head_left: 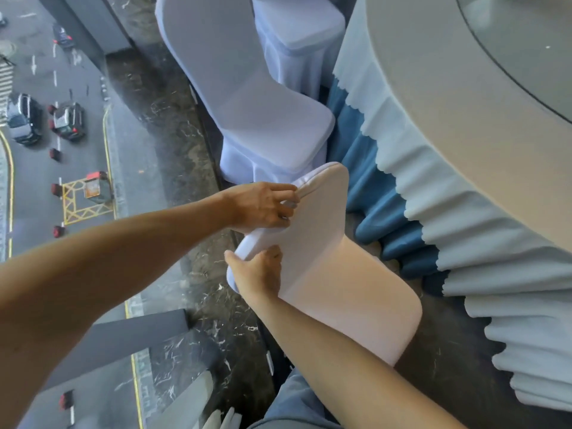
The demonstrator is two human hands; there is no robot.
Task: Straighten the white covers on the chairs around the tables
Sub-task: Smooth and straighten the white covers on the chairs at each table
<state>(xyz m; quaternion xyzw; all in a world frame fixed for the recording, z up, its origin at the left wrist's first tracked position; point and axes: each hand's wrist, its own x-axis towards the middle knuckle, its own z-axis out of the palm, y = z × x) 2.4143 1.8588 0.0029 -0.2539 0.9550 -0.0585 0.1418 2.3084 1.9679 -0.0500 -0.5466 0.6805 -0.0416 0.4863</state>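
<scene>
A chair in a white cover stands right below me, its backrest top towards me and its seat towards the round table. My left hand grips a fold of the cover at the far top corner of the backrest, fingers curled round the cloth. My right hand holds the near top corner, thumb over the back edge and fingers on the front face. Two more white-covered chairs stand beyond it, one close by and another farther off.
A round table with a pale cloth, blue pleated skirt and glass turntable fills the right side. On the left, a dark marble ledge runs along a window over a street with cars. My trouser leg shows at the bottom.
</scene>
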